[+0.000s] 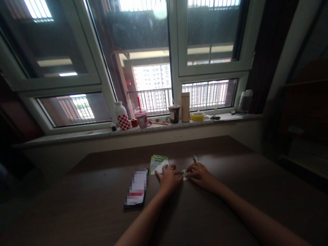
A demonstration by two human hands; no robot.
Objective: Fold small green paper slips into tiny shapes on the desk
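Note:
Between my hands is a small green-and-white piece of paper or packet (pixel 185 173), low over the brown table (pixel 205 212). My left hand (pixel 170 177) pinches its left side with thumb and fingers. From the right, my right hand (pixel 201 176) has its fingertips closed on the other edge. Several green-and-white printed packets or cards (pixel 157 163) lie stacked just beyond my left hand, partly covered by it. A small whitish object (pixel 196 158), too blurred to name, lies past my right fingers.
Left of my forearm a phone (pixel 137 188) lies face up. Along the windowsill (pixel 153 129) stand a checkered bottle (pixel 122 116), a pink drink cup (pixel 140 118), a dark cup (pixel 174 114), a beige flask (pixel 185 106), yellow tape (pixel 197 117) and scissors (pixel 215 118).

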